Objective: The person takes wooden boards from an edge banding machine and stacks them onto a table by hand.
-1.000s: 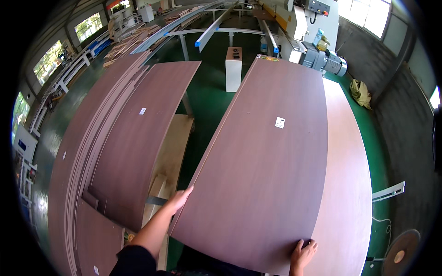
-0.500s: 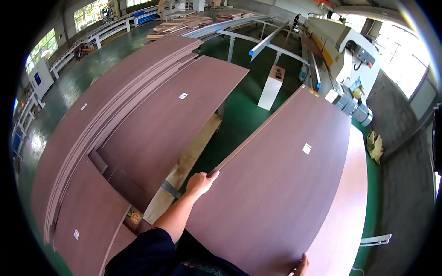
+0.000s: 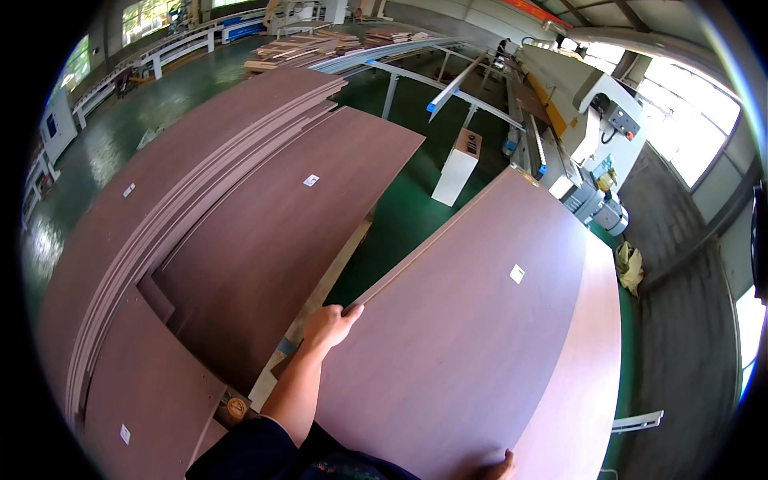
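Observation:
A large reddish-brown wood panel [image 3: 472,320] with a small white label lies in front of me, its long side running away toward the machine. My left hand [image 3: 332,324] is closed round its left edge, with the thumb on the top face. At the lower edge of the view, my right hand [image 3: 504,466] has its fingers at the panel's right edge near my body; most of that hand is out of view. A lighter, pinkish panel [image 3: 588,320] shows beneath along the right side.
Left of me, another labelled brown panel [image 3: 280,216] rests beside a stack of panels [image 3: 176,152]. A white box [image 3: 458,172] stands on the green floor [image 3: 384,232]. Ahead right is a large machine [image 3: 564,92] with a motor [image 3: 596,204]; a metal-railed frame [image 3: 456,84] stands ahead.
The whole view has shifted, with the scene moving slightly left and down. Both hands keep their places on the panel's edges. Less of the pale beam under the left panel shows.

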### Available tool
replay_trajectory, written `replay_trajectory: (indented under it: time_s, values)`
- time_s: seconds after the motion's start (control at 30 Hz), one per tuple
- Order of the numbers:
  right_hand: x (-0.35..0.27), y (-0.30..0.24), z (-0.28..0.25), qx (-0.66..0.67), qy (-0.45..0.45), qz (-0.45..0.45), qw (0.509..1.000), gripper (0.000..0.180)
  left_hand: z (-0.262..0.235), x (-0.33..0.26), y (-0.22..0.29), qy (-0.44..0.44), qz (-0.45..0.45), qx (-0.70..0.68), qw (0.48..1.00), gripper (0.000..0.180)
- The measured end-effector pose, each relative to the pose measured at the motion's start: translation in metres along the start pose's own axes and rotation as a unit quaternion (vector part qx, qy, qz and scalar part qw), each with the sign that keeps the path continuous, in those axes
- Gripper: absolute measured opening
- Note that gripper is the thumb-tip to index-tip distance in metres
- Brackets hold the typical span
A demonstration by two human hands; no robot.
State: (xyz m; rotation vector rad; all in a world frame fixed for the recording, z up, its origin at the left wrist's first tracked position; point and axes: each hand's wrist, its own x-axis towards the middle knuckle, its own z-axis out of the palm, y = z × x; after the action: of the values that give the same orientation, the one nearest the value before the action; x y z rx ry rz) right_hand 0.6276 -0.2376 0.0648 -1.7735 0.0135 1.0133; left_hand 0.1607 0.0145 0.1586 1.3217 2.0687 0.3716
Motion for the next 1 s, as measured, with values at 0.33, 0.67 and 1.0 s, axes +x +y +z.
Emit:
replay_trajectory:
  time_s: [0.33, 0.67, 1.0]
  values:
    - [0.039, 0.021, -0.013, -0.041, 0.036, -0.011, 0.998, 0.04, -0.045, -0.026, -0.04, 0.025, -0.04, -0.036, 0.998, 0.061]
    - [-0.064, -0.047, 0.12, -0.015, -0.096, -0.13, 0.987, 0.021, -0.083, -0.047, -0.109, 0.129, -0.126, -0.14, 0.974, 0.054]
    - [-0.062, -0.036, 0.166, -0.097, -0.134, -0.128, 0.978, 0.017, -0.098, -0.056, -0.158, 0.148, -0.161, -0.107, 0.97, 0.056]
